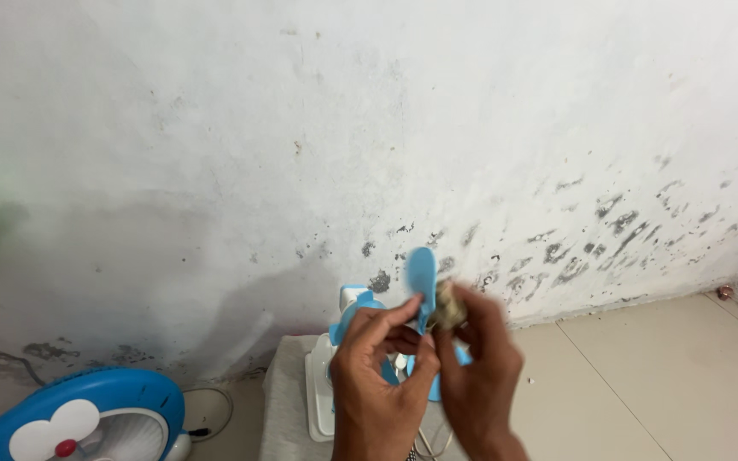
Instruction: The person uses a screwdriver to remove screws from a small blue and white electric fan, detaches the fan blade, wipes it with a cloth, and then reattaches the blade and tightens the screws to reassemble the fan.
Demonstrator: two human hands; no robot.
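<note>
Low in the middle of the frame I have both hands up in front of a small white and blue fan [322,388] that sits on a grey cloth [282,401] on the tiled floor [642,384]. My left hand [377,376] pinches the blue fan blade piece [422,277] near its hub, fingers closed around it, and my right hand [480,367] is clenched on a crumpled dirty rag [448,305] pressed against the same piece. 1 blade stands clear above my fingers, its long axis near vertical and its rounded tip pointing to the top of the frame, toward the stained white wall [369,128]; a bit of another blade shows lower, between the hands. As I judge it, wiping goes best if the left hand holds the hub steady while the rag runs along the blade from hub to tip, with light pressure so the thin plastic does not bend. At lower left lies a round blue and white fan cover [79,418].
</note>
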